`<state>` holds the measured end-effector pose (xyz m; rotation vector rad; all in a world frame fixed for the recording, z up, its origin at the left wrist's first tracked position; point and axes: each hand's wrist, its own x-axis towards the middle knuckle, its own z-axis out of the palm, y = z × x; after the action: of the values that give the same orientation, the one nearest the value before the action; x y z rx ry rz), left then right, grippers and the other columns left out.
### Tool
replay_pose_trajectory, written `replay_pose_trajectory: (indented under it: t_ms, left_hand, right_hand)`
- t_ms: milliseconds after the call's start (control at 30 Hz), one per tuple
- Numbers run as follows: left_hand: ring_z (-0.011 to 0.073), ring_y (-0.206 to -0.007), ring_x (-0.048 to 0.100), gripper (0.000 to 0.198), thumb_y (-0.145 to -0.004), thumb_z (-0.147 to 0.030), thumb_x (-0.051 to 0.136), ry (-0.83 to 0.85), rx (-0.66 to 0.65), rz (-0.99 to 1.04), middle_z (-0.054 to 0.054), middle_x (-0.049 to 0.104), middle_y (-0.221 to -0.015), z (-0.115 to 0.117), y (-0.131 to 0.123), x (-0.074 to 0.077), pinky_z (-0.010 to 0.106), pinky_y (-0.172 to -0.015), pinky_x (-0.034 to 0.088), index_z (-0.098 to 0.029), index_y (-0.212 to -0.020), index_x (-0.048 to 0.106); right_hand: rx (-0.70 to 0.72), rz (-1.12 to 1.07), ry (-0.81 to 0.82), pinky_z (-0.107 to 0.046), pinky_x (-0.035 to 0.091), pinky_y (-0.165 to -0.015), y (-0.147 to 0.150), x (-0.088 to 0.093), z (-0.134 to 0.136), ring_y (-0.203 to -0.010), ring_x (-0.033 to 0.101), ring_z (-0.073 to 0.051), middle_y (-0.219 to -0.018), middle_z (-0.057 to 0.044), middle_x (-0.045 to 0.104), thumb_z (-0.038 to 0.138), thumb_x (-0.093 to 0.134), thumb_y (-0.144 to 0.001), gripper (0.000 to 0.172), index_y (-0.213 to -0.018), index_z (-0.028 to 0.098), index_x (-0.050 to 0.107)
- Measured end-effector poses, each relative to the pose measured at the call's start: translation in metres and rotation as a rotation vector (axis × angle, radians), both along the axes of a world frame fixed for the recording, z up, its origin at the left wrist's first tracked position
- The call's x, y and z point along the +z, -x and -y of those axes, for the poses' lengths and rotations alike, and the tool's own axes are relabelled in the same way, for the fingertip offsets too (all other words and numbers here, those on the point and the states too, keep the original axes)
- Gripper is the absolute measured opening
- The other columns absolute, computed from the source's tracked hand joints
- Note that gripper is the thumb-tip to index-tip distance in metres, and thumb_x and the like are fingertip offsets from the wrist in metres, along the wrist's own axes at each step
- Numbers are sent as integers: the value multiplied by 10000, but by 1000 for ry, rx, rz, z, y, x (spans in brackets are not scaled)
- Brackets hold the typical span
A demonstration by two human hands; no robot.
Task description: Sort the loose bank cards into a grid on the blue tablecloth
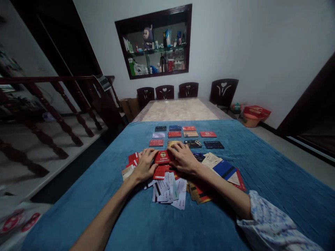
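Note:
A loose heap of cards (167,186) lies on the blue cloth (261,174) in front of me. My left hand (145,165) and my right hand (184,157) both rest on the heap, fingers curled down. Between their fingertips sits a red card (162,157) with a round emblem, touched on its left edge by the left hand and on its right edge by the right hand. Beyond the heap, several cards (187,136) lie face up in neat rows, red, dark blue, black and white.
The table's far half shows a bare marble top (178,109) with several dark chairs (223,91) behind it. A wall niche (157,42) holds bottles and a plush toy. A wooden railing (60,104) runs on the left; a red bin (255,114) stands at right.

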<state>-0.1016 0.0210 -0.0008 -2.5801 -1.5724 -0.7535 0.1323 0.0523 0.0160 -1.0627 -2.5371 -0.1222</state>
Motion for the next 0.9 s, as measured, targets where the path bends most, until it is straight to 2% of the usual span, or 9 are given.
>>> replay_pose_trajectory:
  t_ms: [333,500,667,900]
  left_hand:
    - [308,-1207,458,497,-804,-129,582,48,5,-68,135,553,-1277,-4,-6,6,545,-1021,334,-188,-1295,536]
    - [313,-1210,457,481,-800,-130,588,88,-16,-106,140,562,-1253,-6,-13,15,551,-1019,324,-174,-1277,541]
    - [310,-1179,478,453,-801,-139,598,91,-47,-149,129,572,-1235,-11,-25,25,557,-1013,324,-191,-1249,554]
    - [320,-1178,470,404,-801,-170,591,83,-104,-176,139,567,-1224,-26,-50,31,569,-1011,331,-185,-1204,568]
  right_hand:
    - [-25,27,75,-406,390,-867,-4,2,-3,-1165,416,-299,-1253,-153,562,428,663,-833,537,-1283,152,564]
    - [-29,50,75,-405,391,-856,-9,4,-7,-1147,415,-298,-1216,-145,564,433,670,-823,492,-1236,175,596]
    - [-41,75,69,-400,404,-831,-21,10,-9,-1115,431,-292,-1213,-143,567,412,651,-830,453,-1216,177,611]
    - [-80,100,90,-423,412,-860,-49,19,-13,-1105,445,-291,-1210,-145,576,376,693,-815,499,-1263,182,591]
